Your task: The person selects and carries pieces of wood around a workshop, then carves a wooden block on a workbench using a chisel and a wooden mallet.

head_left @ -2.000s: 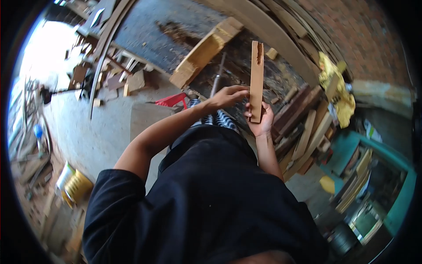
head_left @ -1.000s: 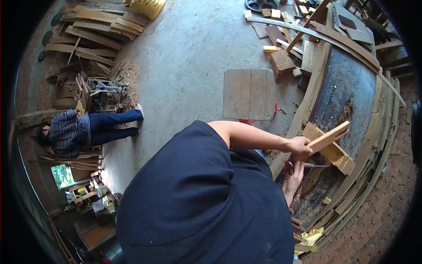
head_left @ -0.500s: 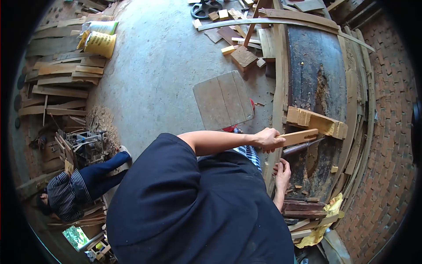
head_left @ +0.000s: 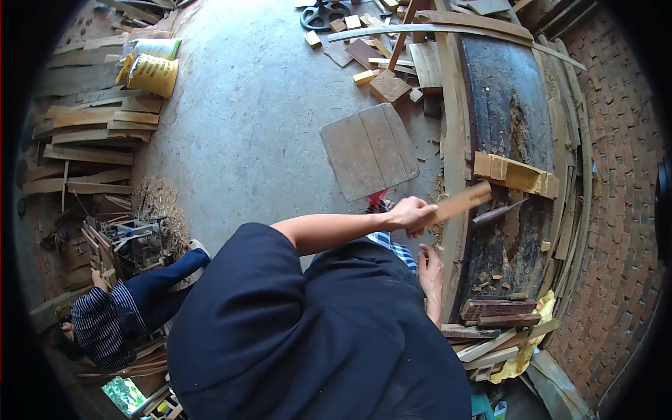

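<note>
My left hand (head_left: 411, 214) grips one end of a flat, light-brown wooden piece (head_left: 458, 203), which is slightly blurred and points up to the right. Lower down, my right hand (head_left: 430, 273) is empty, its fingers loosely apart near my lap. A dark-handled tool with a thin metal tip (head_left: 493, 215) lies on the dark workbench (head_left: 500, 84), right of the held piece. Just above the tool, a notched yellowish block (head_left: 514, 174) lies across the bench.
A square wooden-topped stool (head_left: 369, 150) stands before me. Wood offcuts (head_left: 389, 85) lie on the floor beyond it. Dark red wood pieces (head_left: 498, 310) rest at the bench's near end. A person in a striped top (head_left: 101, 325) is beside a machine at lower left.
The wooden piece has passed from my right hand to my left and moved away from the notched block. My right hand has drawn back toward my lap. The view has turned.
</note>
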Motion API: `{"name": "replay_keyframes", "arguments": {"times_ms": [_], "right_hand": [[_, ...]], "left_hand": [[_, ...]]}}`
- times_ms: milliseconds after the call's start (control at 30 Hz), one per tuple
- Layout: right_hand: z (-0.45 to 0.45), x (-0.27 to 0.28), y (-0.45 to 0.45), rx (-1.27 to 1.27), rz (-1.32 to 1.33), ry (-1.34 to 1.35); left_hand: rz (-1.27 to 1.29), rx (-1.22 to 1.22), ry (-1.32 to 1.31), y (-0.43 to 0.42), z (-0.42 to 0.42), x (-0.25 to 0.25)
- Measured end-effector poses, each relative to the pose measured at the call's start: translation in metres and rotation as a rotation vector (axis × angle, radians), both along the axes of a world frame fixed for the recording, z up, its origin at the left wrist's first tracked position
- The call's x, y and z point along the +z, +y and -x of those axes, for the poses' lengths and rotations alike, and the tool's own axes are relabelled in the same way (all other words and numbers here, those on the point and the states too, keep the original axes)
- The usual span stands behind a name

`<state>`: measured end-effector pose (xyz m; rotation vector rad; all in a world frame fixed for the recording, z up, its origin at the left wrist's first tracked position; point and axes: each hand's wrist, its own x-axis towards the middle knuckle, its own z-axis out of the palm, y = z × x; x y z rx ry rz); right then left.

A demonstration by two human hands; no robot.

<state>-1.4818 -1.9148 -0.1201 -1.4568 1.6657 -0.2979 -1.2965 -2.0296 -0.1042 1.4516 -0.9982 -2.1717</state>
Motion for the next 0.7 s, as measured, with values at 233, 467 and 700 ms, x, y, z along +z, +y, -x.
{"name": "replay_keyframes", "arguments": {"times_ms": [233, 467, 700], "right_hand": [[0.008, -0.014, 0.03, 0.186, 0.073, 0.028], [0.02, -0.052, 0.087, 0.246, 0.047, 0.175], [-0.056, -0.056, 0.137, 0.21, -0.083, 0.228]], "left_hand": [[0.165, 0.503, -0.038, 0.061, -0.077, -0.051], [-0.082, 0.902, 0.098, 0.115, -0.148, -0.06], [-0.103, 1.459, 0.024, 0.141, -0.314, -0.093]]}}
